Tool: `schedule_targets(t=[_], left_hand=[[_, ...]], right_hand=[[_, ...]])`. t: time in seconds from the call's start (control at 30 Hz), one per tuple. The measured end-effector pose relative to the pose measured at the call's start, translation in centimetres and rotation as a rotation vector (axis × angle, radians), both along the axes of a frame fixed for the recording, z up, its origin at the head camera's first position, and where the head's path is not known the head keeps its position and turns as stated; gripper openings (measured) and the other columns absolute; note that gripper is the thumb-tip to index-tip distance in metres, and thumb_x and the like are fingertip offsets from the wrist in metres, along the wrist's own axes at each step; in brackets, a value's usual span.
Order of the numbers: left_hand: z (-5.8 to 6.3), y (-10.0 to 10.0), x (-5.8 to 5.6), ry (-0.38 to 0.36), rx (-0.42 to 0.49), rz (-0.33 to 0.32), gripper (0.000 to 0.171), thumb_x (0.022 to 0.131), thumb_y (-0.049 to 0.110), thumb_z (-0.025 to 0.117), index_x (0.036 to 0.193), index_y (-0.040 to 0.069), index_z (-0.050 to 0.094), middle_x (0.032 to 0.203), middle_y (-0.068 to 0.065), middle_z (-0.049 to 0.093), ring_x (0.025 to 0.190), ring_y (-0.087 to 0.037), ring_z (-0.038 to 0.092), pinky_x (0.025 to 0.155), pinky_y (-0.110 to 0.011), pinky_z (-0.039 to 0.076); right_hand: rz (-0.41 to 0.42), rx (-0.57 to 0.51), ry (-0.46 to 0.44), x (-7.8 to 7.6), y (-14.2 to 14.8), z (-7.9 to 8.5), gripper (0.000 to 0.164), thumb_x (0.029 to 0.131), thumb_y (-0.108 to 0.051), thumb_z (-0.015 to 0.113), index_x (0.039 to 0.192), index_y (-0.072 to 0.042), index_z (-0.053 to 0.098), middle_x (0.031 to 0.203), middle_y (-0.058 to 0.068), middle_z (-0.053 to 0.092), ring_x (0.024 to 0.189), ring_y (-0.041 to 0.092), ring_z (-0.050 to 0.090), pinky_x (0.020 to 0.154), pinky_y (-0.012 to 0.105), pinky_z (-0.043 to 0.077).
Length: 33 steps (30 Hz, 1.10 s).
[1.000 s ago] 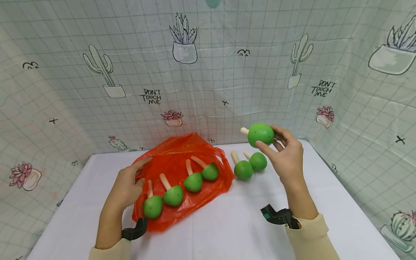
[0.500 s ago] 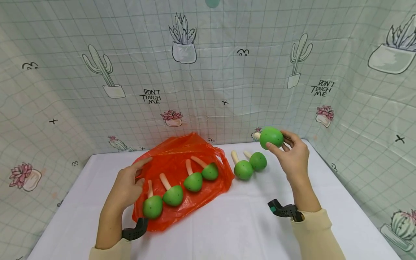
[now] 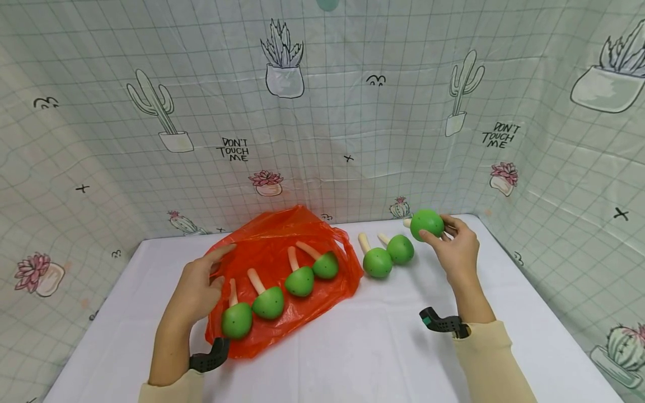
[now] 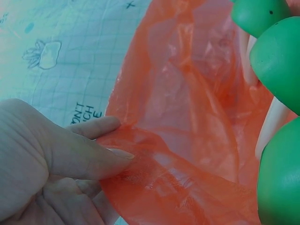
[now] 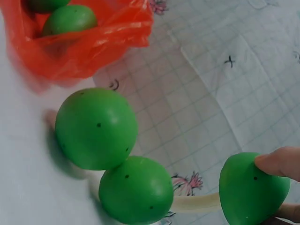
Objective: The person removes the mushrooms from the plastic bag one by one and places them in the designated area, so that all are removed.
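Observation:
My left hand (image 3: 194, 291) pinches the left edge of a red plastic bag (image 3: 287, 224) between thumb and fingers; the left wrist view shows the thin film (image 4: 145, 164) under the thumb. Several toy mushrooms with green, black-dotted caps (image 3: 268, 303) and pale stems lie in the bag's mouth. With thumb and fingers my right hand (image 3: 456, 246) grips the cap of another green toy mushroom (image 3: 427, 225), its stem pointing left, near the table's back right. Two more mushrooms lie side by side on the table, the nearer one (image 3: 377, 262) beside the bag and the other (image 3: 400, 249) closer to my right hand.
A white cloth covers the table (image 3: 353, 347). Behind and at both sides hangs a grid-patterned curtain (image 3: 322, 123) with cactus drawings, meeting the table's back edge. Black wrist cameras (image 3: 443, 322) sit at both wrists below beige sleeves.
My right hand has moved right and down with the mushroom, bringing it lower toward the table at the back right. My left hand and the bag have stayed in place.

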<state>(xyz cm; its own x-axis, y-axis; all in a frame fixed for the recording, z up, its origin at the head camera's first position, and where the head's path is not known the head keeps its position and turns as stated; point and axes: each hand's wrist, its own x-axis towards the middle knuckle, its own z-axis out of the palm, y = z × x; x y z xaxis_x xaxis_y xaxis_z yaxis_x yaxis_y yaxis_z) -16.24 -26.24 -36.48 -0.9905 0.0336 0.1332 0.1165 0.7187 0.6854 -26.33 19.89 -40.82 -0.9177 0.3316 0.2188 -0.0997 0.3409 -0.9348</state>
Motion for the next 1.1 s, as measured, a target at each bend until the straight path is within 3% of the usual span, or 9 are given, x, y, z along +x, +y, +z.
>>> schedule_targets(t=[0.33,0.67,0.87,1.1], left_hand=[[0.0,-0.1,-0.1,0.018,0.001,-0.01,0.062,0.095,-0.016,0.048,0.154,0.002,0.049,0.14,-0.03,0.06,0.128,-0.049,0.058,0.103,-0.061,0.052],[-0.1,-0.1,0.0,0.002,0.004,-0.003,0.062,0.095,-0.016,0.049,0.155,0.002,0.049,0.142,-0.031,0.059,0.13,-0.05,0.057,0.104,-0.061,0.051],[-0.1,-0.1,0.0,-0.003,0.004,-0.002,0.062,0.096,-0.015,0.049,0.155,0.002,0.048,0.143,-0.03,0.058,0.13,-0.05,0.056,0.104,-0.061,0.051],[-0.1,-0.1,0.0,0.0,0.005,-0.003,0.062,0.096,-0.015,0.05,0.155,0.003,0.049,0.143,-0.031,0.058,0.131,-0.05,0.056,0.103,-0.061,0.051]], right_hand=[[-0.021,0.006,-0.069,-1.0,1.0,-2.3,0.069,0.094,-0.014,0.078,0.152,0.007,0.047,0.151,0.028,0.051,0.142,0.038,0.05,0.116,0.045,0.044],[-0.021,0.009,-0.096,-1.5,1.5,-3.6,0.07,0.095,-0.016,0.078,0.153,0.006,0.046,0.153,0.028,0.049,0.143,0.039,0.049,0.117,0.046,0.044],[-0.011,0.081,-0.161,-1.3,2.2,-3.5,0.071,0.095,-0.02,0.079,0.153,0.005,0.047,0.151,0.031,0.051,0.138,0.045,0.053,0.113,0.051,0.047],[0.069,0.204,-0.282,-1.0,3.3,-3.3,0.072,0.089,-0.016,0.082,0.148,0.011,0.049,0.147,0.034,0.052,0.135,0.05,0.052,0.111,0.059,0.045]])
